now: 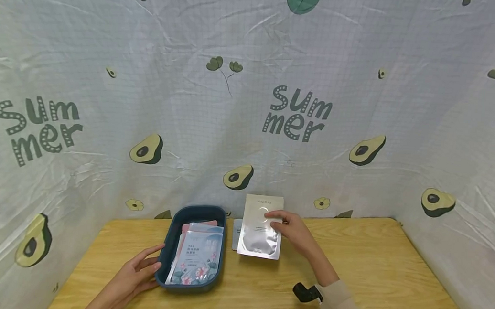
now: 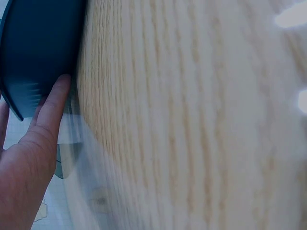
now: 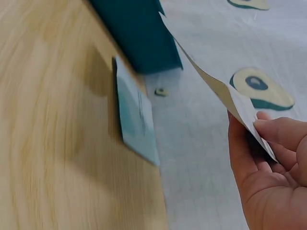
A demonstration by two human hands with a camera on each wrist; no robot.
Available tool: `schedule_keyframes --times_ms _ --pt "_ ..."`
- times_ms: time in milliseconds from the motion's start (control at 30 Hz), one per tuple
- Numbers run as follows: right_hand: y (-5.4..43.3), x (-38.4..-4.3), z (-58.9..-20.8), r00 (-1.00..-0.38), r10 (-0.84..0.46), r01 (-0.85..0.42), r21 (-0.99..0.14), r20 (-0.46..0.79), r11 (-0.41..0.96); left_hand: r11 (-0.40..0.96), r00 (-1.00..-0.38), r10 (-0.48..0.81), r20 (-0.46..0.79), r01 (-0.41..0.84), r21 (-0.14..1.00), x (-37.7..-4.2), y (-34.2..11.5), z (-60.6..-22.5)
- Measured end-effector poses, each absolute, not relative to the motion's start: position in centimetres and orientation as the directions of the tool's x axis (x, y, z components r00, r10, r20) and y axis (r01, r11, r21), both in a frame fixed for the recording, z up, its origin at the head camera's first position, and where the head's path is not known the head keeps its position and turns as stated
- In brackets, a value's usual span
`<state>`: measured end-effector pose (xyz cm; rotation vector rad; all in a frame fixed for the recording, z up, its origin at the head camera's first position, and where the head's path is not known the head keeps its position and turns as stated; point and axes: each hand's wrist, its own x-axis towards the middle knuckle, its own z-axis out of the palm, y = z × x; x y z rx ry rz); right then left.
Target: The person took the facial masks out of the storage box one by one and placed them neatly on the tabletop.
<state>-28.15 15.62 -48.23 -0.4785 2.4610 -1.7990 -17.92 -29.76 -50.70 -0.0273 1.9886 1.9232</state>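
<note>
My right hand [image 1: 291,229] pinches a silver face mask packet [image 1: 258,241] by its right edge, thumb on one face and fingers behind. In the right wrist view the packet [image 3: 216,86] is seen nearly edge-on, raised off the table. A dark blue plastic bin [image 1: 188,288] stands left of it, holding several flat packets; a pale blue one with pink flowers [image 1: 199,254] lies on top. Against the bin's left side rests my left hand [image 1: 133,273], its fingers extended. The left wrist view shows a digit touching the bin wall [image 2: 43,43] low down.
Behind the silver packet, a light blue packet [image 1: 236,235] is partly hidden, on the wooden table [image 1: 351,267] by the back edge. A white curtain [image 1: 189,121] printed with avocados and lettering rises along the back and sides. A black wrist camera [image 1: 307,292] sits by the right cuff.
</note>
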Motion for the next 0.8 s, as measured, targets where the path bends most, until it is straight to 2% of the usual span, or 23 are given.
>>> schedule_keyframes --times_ms 533,800 --pt "22.0 -28.1 -50.0 -0.930 -0.319 -0.307 -0.867 0.184 0.393 0.054 -0.933 0.231 -0.276 -0.271 0.961 -17.9 -29.6 -50.7" --pt "23.5 -28.4 -51.2 -0.948 -0.298 -0.237 -0.875 0.113 0.423 0.074 -0.935 0.212 -0.285 -0.275 0.959 -17.9 -29.5 -50.5"
